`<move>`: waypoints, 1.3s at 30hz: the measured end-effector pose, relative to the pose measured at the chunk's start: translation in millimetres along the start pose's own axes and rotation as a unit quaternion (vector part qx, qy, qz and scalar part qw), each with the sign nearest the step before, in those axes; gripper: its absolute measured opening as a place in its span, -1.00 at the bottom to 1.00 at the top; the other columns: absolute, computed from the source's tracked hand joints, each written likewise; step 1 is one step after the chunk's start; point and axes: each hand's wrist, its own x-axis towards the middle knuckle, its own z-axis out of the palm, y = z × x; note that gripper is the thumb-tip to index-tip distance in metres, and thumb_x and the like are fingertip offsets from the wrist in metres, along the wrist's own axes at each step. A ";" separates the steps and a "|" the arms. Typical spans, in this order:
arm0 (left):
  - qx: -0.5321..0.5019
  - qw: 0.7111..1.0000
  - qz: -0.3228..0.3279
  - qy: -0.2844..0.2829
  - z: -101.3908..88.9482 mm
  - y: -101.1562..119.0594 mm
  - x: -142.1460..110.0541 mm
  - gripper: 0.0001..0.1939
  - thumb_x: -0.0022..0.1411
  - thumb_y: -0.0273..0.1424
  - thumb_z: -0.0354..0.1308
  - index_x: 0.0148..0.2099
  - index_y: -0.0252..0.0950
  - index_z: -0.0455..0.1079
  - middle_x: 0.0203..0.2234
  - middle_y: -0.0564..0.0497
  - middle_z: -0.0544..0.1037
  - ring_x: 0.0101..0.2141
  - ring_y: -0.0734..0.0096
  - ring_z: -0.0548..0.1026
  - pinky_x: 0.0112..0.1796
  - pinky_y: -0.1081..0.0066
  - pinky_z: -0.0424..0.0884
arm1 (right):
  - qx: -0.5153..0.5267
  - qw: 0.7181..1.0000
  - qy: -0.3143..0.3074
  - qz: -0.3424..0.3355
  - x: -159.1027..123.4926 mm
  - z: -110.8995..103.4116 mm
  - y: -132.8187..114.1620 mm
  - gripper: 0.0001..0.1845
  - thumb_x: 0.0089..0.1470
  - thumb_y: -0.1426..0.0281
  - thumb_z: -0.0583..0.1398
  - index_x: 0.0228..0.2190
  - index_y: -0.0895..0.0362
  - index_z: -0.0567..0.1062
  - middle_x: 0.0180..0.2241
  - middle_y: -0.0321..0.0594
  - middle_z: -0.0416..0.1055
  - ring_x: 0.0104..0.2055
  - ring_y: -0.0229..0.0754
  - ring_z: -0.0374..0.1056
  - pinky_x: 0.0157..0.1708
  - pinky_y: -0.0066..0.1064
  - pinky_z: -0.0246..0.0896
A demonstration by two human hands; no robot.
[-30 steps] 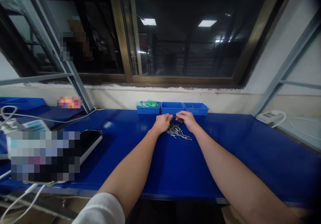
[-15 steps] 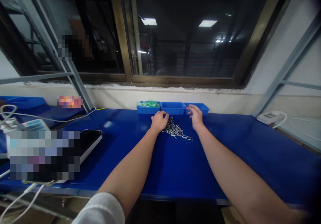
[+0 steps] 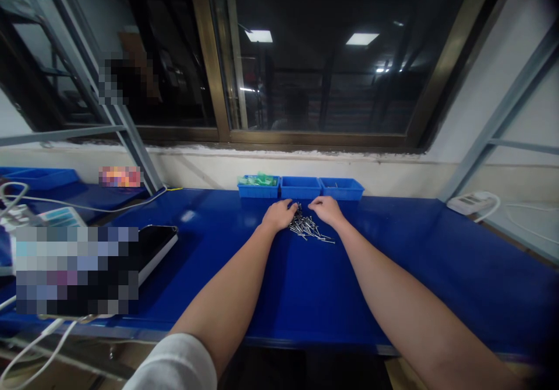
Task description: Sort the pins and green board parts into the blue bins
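A loose pile of thin silver screws or nails (image 3: 308, 227) lies on the blue tabletop (image 3: 314, 297); their exact kind is too small to tell. My left hand (image 3: 278, 215) rests against the pile's left side, thumb and bent fingers slightly apart. Just beyond the pile's right back edge, my right hand (image 3: 328, 210) has its fingertips drawn together, and whatever they pinch, if anything, is hidden. Three blue bins stand behind: the left bin (image 3: 258, 191) holds green and clear plastic packets (image 3: 262, 179), the middle bin (image 3: 300, 190) is partly seen inside, and the right bin (image 3: 343, 191) shows a few thin pieces.
On the left, a dark-topped device (image 3: 159, 241) with white cables sits partly blurred out. A white power strip (image 3: 474, 203) lies at the right back. Grey metal posts (image 3: 140, 157) flank the table, and a window with a brown frame (image 3: 318, 139) is behind it.
My right hand has moved left and slightly toward me, from over the right bin to the pile, its fingers closing together. My left hand has shifted slightly right against the pile.
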 end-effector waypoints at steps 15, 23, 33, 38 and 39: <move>0.098 0.994 0.022 -0.031 -1.9 5.9 -2.7 -0.57 0.23 -0.33 -0.21 0.06 -0.12 0.33 -0.03 0.00 0.45 -0.05 0.24 0.41 -0.05 0.32 0.26 | -0.112 0.987 -0.042 -0.106 -9.5 8.4 -11.8 -0.69 -0.05 0.24 0.15 -0.25 0.03 0.53 -0.40 -0.25 0.47 -0.34 -0.23 0.35 -0.27 -0.44 0.18; 0.047 0.997 0.054 -0.028 1.2 2.4 -0.1 -0.59 0.16 -0.42 -0.12 0.00 -0.10 0.40 -0.05 0.04 0.46 -0.01 0.22 0.38 0.00 0.33 0.23 | -0.104 0.984 -0.061 -0.133 -11.3 13.8 -18.1 -0.81 -0.10 0.33 0.18 -0.42 0.05 0.58 -0.36 -0.22 0.50 -0.28 -0.16 0.37 -0.23 -0.40 0.20; 0.033 0.997 0.069 -0.016 1.5 2.3 -0.1 -0.63 0.15 -0.40 -0.11 -0.09 -0.14 0.45 -0.11 0.02 0.50 -0.08 0.22 0.42 -0.04 0.33 0.27 | -0.055 0.997 -0.028 -0.052 -9.9 14.0 -16.2 -0.83 -0.24 0.41 0.20 -0.48 0.11 0.54 -0.47 -0.23 0.50 -0.37 -0.19 0.39 -0.34 -0.45 0.22; 0.030 0.997 0.063 -0.017 2.1 1.8 0.9 -0.65 0.14 -0.39 -0.08 -0.10 -0.16 0.45 -0.13 0.00 0.51 -0.09 0.22 0.43 -0.06 0.33 0.29 | -0.106 0.993 -0.026 -0.044 -9.8 13.6 -17.2 -0.89 -0.23 0.36 0.19 -0.58 0.11 0.52 -0.47 -0.18 0.50 -0.31 -0.12 0.38 -0.29 -0.41 0.19; 0.030 0.998 0.061 -0.019 1.7 2.1 0.6 -0.66 0.14 -0.40 -0.08 -0.11 -0.16 0.45 -0.13 0.00 0.51 -0.09 0.22 0.43 -0.06 0.33 0.29 | -0.110 0.993 -0.028 -0.045 -10.0 13.4 -17.3 -0.89 -0.22 0.36 0.18 -0.58 0.11 0.52 -0.46 -0.17 0.50 -0.31 -0.12 0.38 -0.28 -0.41 0.18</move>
